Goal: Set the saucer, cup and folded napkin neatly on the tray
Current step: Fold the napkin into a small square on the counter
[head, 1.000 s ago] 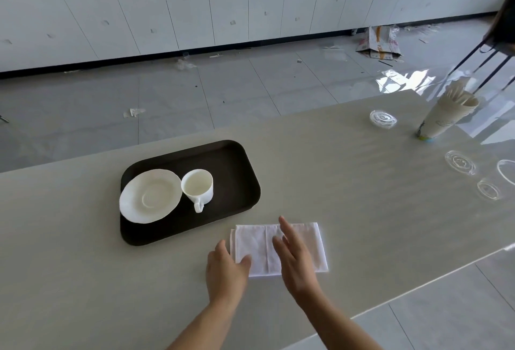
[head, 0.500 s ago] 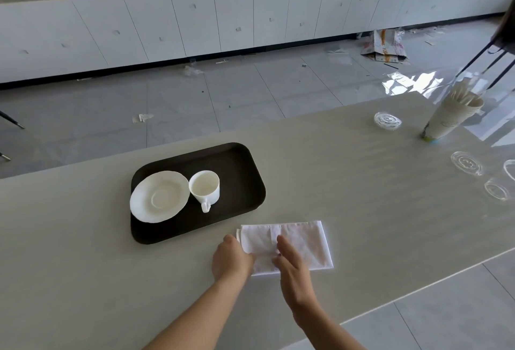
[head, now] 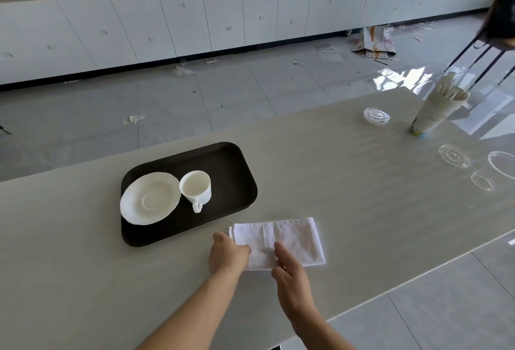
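Note:
A dark brown tray lies on the beige table. On its left half rests a white saucer, and a white cup stands upright beside it, handle towards me. A folded white napkin lies flat on the table just in front of the tray's near right corner. My left hand is curled at the napkin's near left corner, gripping its edge. My right hand rests on the napkin's near edge with fingers extended, pressing it flat.
A stack of paper cups holding sticks stands at the far right of the table. Clear plastic lids lie around it. The table's near edge runs close to my right forearm. Chair legs stand at the upper right.
My left hand has closed onto the napkin's left corner. My right hand slid back from the napkin's middle to its near edge. The napkin, tray, saucer and cup have stayed put.

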